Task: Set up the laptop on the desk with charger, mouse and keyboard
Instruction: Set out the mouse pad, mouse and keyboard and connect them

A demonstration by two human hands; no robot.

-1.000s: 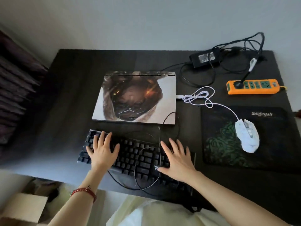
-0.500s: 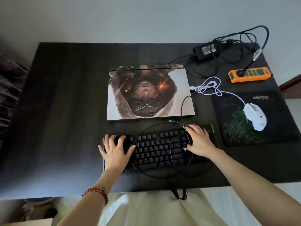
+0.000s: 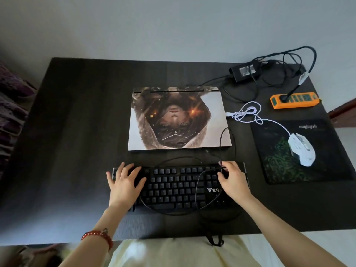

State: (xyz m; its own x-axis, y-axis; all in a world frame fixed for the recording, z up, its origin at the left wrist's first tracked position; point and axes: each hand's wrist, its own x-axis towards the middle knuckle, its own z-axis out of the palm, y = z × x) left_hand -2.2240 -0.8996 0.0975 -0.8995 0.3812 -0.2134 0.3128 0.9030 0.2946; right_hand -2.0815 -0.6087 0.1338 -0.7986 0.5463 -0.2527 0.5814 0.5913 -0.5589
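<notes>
The left hand (image 3: 123, 186) lay on the left end of the keyboard (image 3: 181, 186), fingers spread and nearly straight, its grip wide and holding nothing. The right hand (image 3: 232, 183) rested on the right end, fingers curled down at the far edge among the keyboard cable (image 3: 198, 191); whether that grip pinched the cable could not be told. A red bead bracelet (image 3: 98, 236) circled the left wrist.

The black keyboard sat on the bench (image 3: 77, 132) near its front edge, just in front of the laptop (image 3: 179, 120). It bore a white emblem with Chinese characters, partly covered by the right hand. Its black cable looped loosely over the keys and up toward the laptop's right front corner.

The laptop lay closed, its lid covered by a printed portrait skin. The white mouse (image 3: 301, 149) stood on a black and green mouse pad (image 3: 300, 151) to the right, whose white lettering in one corner was inverted and unreadable. The white mouse cable (image 3: 248, 112), bundled in loops, ran to the laptop's right side.

The black charger brick (image 3: 243, 71) lay at the far right of the bench, its label too small to read. An orange power strip (image 3: 294, 100) beside it held one black plug.
</notes>
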